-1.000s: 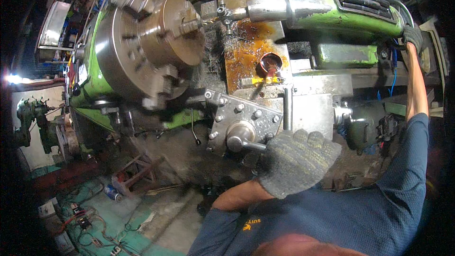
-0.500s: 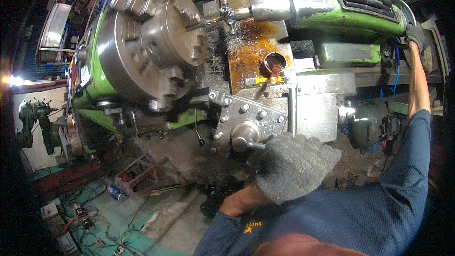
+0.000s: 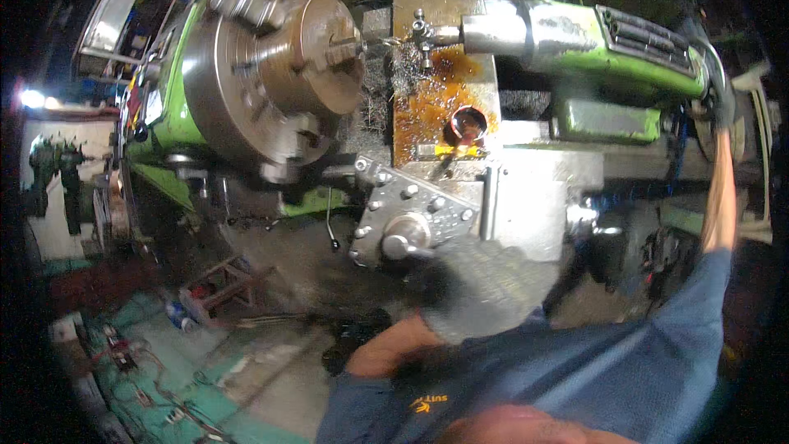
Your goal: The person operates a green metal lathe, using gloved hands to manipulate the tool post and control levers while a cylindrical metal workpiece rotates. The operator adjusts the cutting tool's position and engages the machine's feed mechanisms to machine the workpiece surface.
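Note:
On a green lathe, a large steel chuck [image 3: 234,74] holds a thick round workpiece [image 3: 325,57]; both are blurred as if spinning. Facing it, a small steel tool holder [image 3: 423,37] with a cross handle projects from the tailstock [image 3: 567,37], its thin tool pointing at the workpiece. My left hand [image 3: 493,288], in a grey glove, is closed around the lever [image 3: 403,248] on the bolted tool post [image 3: 411,205]; the glove hides its fingertips. Far right, my outstretched right hand [image 3: 722,103], gloved too, grips the tailstock handwheel [image 3: 713,62] at its rim.
Brown oil coats the cross-slide plate [image 3: 415,119], where a round reddish cup [image 3: 468,125] and a yellow-handled tool [image 3: 454,150] lie. Metal chips gather beside the chuck. A thin lever [image 3: 330,226] hangs below. Cables and a small frame [image 3: 222,284] are on the floor at lower left.
The view has shifted slightly. The tool holder has drawn back a little to the right, away from the workpiece. My right hand has moved lower on the handwheel; my left stays on the lever.

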Tool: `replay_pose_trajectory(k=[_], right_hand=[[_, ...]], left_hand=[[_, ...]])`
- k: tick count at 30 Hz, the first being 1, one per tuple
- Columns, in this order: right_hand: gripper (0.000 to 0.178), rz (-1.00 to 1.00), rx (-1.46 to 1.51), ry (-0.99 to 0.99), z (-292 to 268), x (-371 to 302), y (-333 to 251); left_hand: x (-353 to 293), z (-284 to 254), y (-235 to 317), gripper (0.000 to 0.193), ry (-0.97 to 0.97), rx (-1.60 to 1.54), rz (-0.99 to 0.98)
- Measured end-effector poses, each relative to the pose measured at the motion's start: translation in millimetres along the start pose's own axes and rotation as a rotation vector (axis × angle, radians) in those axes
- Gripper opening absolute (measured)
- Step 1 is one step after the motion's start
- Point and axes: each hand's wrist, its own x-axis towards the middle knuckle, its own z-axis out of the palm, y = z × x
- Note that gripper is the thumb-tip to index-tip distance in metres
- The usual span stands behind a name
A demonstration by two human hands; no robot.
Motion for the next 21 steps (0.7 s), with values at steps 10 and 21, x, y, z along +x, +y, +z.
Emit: replay_pose_trajectory(k=[10, 21], right_hand=[[0.054, 0.094, -0.690, -0.149, 15.5, -64.3, 219.8], [0.065, 0.003, 0.092, 0.078, -10.9, -104.9, 163.3]], left_hand=[[-11.0, 44.2, 13.5, 0.009, 0.240, 0.381, -0.430], [2.2, 43.0, 37.7, 0.007, 0.617, 0.526, -0.274]])
